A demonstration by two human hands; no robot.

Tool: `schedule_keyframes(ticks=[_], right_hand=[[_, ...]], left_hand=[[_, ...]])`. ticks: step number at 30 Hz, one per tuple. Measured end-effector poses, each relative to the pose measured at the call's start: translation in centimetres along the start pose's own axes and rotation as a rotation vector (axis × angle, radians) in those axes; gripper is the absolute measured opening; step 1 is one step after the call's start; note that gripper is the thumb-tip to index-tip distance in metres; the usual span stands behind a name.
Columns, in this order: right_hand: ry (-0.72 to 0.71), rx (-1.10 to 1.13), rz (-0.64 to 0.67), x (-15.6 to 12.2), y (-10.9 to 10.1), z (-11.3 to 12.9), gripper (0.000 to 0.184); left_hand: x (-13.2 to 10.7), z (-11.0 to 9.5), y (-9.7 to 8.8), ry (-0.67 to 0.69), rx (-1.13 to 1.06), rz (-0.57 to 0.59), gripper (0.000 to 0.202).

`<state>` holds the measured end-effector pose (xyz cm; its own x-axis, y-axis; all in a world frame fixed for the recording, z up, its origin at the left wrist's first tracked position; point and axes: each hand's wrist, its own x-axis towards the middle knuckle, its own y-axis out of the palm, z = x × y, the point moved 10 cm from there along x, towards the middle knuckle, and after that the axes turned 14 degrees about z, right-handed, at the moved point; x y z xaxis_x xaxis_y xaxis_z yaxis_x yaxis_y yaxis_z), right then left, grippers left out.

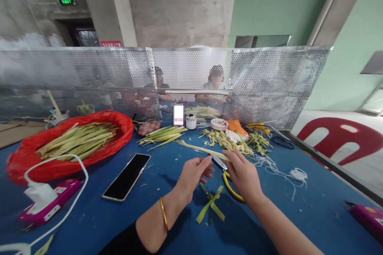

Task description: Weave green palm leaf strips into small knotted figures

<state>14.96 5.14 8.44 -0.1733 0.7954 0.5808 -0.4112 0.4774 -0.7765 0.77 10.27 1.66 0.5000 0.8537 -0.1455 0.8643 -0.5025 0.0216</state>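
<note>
My right hand (243, 173) is closed on a long pale leaf strip (199, 148), which points away to the left above the table. My left hand (194, 175), a gold bangle on its wrist, is just left of it, thumb and fingers apart with nothing visible between them. Partly covered by my right hand, a pair of scissors (230, 189) with yellow handles lies on the table. Below my hands rests a knotted green leaf piece (211, 205) with several short ends sticking out.
On the blue table (161, 223) are a red bag (122, 117) of leaf strips, a phone (127, 177), a purple power strip (44, 209), leaf bundles (167, 133), leaf scraps (221, 141), white string (297, 174) and a tape roll (219, 124). A perforated metal screen (191, 63) stands behind.
</note>
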Motion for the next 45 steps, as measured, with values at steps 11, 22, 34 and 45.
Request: schedule_keyframes(ticks=[11,22,34,45], right_hand=[[0.068,0.392,0.307,0.1,4.0,0.4,0.026],[0.233,0.843,0.495,-0.5,6.1,0.0,0.031],[0.172,0.572,0.404,-0.6,5.0,0.7,0.030],[0.433,1.129,0.410,-1.1,7.0,-1.7,0.036]], left_hand=[[-0.1,0.9,-1.8,0.058,-0.266,-0.184,0.016],[-0.4,0.3,-2.1,0.114,-0.237,-0.233,0.025],[-0.4,0.7,-0.7,0.098,-0.255,-0.166,0.021],[0.0,0.5,0.1,0.065,-0.144,-0.058,0.014]])
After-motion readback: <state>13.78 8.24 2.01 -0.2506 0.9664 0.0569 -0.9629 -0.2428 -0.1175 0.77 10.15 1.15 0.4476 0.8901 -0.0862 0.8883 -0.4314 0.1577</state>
